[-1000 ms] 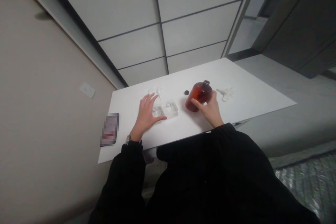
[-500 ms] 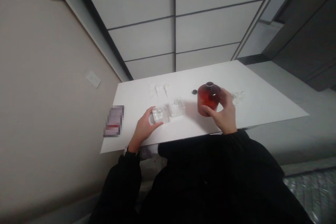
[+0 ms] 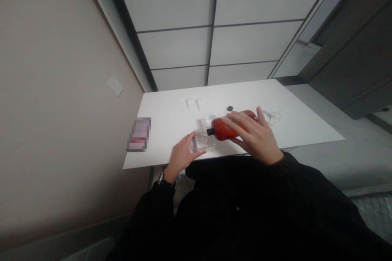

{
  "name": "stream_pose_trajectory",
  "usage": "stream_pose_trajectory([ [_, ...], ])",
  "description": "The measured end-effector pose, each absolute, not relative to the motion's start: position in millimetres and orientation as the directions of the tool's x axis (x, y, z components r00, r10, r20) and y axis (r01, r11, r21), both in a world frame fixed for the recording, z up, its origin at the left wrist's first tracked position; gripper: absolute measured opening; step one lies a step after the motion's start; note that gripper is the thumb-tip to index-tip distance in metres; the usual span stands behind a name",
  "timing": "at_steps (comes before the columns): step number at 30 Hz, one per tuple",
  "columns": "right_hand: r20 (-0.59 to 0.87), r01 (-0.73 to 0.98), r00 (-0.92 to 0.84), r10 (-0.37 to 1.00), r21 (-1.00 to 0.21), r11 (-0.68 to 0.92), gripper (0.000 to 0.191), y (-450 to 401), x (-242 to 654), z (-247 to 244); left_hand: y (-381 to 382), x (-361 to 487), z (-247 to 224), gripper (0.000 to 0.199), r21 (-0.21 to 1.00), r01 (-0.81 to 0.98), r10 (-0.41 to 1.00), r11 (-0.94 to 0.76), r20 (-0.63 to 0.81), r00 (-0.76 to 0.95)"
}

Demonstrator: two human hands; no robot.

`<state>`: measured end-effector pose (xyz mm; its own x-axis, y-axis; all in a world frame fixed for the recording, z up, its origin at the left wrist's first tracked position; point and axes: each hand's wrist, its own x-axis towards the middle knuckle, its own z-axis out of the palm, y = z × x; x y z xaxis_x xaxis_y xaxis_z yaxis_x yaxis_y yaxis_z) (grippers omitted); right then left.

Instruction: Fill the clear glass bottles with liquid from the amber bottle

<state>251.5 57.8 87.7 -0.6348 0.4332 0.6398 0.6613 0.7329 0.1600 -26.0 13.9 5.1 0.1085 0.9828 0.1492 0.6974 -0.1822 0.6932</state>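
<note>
My right hand (image 3: 255, 138) is wrapped round a red bottle (image 3: 223, 129), tipped onto its side with its uncapped neck pointing left. The neck is over a clear square container (image 3: 204, 140), which my left hand (image 3: 183, 153) grips from the left between thumb and fingers. A second clear container (image 3: 210, 119) stands just behind the first, partly hidden by the bottle. Behind the bottle a small black cap (image 3: 230, 108) lies on the white table (image 3: 165, 130). Whether liquid is flowing from the neck cannot be made out.
Two white nozzle-like pieces (image 3: 193, 103) lie toward the back of the table. Crumpled whitish material (image 3: 273, 118) is right of the bottle. A pixelated flat object (image 3: 139, 134) lies at the left edge, near the wall (image 3: 76, 130).
My right hand has tipped the bottle from upright to lying sideways and brought it left over the container. My left hand and its container have shifted right, nearer the front edge.
</note>
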Motion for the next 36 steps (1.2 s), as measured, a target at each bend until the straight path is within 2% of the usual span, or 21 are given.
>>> stream_pose_trajectory([
  [3, 0.608, 0.636, -0.680, 0.410, 0.210, 0.743, 0.056, 61, 251, 93, 15, -26, 5, 0.078, 0.678, 0.704, 0.978, -0.208, 0.161, 0.134],
  [9, 0.571, 0.595, -0.724, 0.388, 0.232, 0.769, 0.055, 64, 246, 99, 15, -27, 3, 0.082, 0.667, 0.710, 0.974, -0.225, 0.160, 0.158],
  [16, 0.495, 0.545, -0.797, 0.346, 0.345, 0.764, 0.047, 68, 240, 108, 15, -27, 0, 0.085, 0.643, 0.723, 0.968, -0.251, 0.185, 0.171],
  [23, 0.409, 0.468, -0.852, 0.327, 0.316, 0.825, 0.056, 70, 233, 131, 16, -27, -2, 0.085, 0.641, 0.720, 0.964, -0.265, 0.196, 0.181],
  [32, 0.335, 0.423, -0.885, 0.324, 0.283, 0.861, 0.049, 69, 221, 151, 16, -26, -1, 0.080, 0.657, 0.704, 0.963, -0.269, 0.206, 0.176],
  [36, 0.294, 0.409, -0.901, 0.318, 0.336, 0.848, 0.041, 69, 216, 157, 17, -26, 1, 0.078, 0.664, 0.701, 0.965, -0.260, 0.191, 0.177],
])
